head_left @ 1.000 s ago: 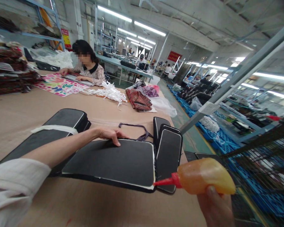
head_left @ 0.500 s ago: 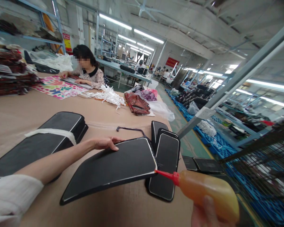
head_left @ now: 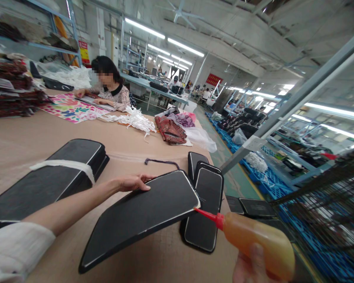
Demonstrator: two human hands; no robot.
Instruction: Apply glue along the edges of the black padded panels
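My left hand [head_left: 135,182] grips the far edge of a black panel [head_left: 141,212] with rounded corners and a pale line along its border; the thumb lies on top and the other fingers are hidden beneath. The panel is tilted above the table. In my right hand [head_left: 252,263] is a squeeze bottle [head_left: 258,241] of amber liquid, lying nearly level. Its red nozzle [head_left: 208,214] points left, with the tip at the panel's right corner. Smaller black panels [head_left: 208,196] lie in a pile just behind that corner.
A bundle of black panels tied with a white strip [head_left: 67,163] lies on the brown tabletop [head_left: 126,149] at left. White scraps [head_left: 135,120] and reddish patterned material [head_left: 171,129] lie farther back. Across the table sits a person [head_left: 109,86]. A metal post [head_left: 262,133] slants up at right.
The panel has turned slightly, its near left end coming lower and its right corner shifting right. The nozzle tip has moved a little along the corner to the near edge.
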